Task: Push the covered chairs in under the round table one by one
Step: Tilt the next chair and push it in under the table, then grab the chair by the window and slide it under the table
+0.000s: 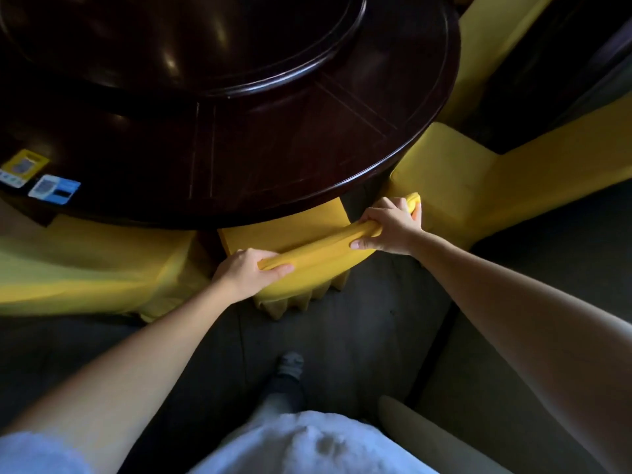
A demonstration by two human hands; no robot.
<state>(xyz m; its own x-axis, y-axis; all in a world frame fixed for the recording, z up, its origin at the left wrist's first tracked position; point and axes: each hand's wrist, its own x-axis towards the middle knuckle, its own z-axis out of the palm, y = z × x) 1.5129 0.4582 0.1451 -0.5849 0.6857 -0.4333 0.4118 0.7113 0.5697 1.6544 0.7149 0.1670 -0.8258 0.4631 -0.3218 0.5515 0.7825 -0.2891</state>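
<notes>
A dark round wooden table (307, 159) with a raised turntable fills the upper left. Directly in front of me stands a chair in a yellow cover (318, 265), its seat partly under the table's edge. My left hand (249, 271) grips the left end of the chair's top rail, fingers curled over it. My right hand (390, 224) grips the right end of the same rail. Another yellow-covered chair (455, 186) stands to the right, its seat only partly under the table. A third covered chair (85, 265) is at the left.
Two small printed cards (37, 176) lie on the table at the left edge. A further yellow-covered chair (492, 39) shows at the upper right. My foot (290, 366) stands on the dark floor below the chair. A pale curved piece of furniture (444, 436) is at the lower right.
</notes>
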